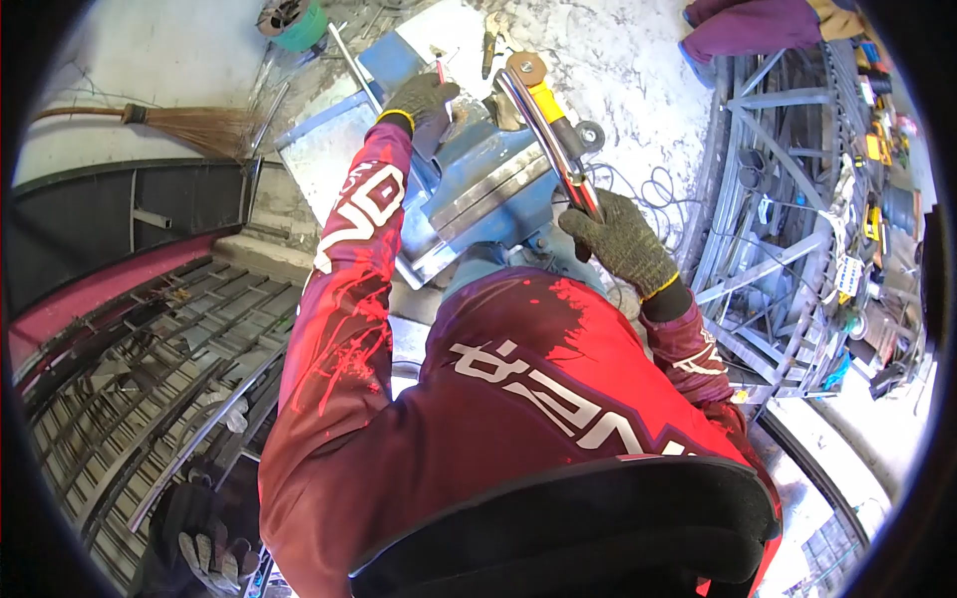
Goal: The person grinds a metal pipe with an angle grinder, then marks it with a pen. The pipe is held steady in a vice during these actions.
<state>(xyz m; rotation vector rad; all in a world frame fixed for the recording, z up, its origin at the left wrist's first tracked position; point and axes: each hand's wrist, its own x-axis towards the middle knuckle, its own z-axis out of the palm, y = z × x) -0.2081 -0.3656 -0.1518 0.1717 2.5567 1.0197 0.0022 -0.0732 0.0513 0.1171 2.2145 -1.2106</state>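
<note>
My right hand [623, 239], in a dark knit glove, is closed around the near end of a shiny metal tube [543, 135] with red near the grip. The tube slants up and away to the left. My left hand [419, 98], gloved alike, is closed at the far left side of a blue metal vise [498, 189]. A thin red and white piece [440, 72] sticks up beside its fingers; the full grip is hidden. A yellow angle grinder [545, 103] with a brown disc [526, 68] lies just behind the tube.
Metal bars and frames [768, 199] stand at the right, and a metal grille [150, 399] at the lower left. A broom [189, 122] lies left, near a green bucket [299, 28]. Another person's purple-clad leg [748, 28] shows at the top right.
</note>
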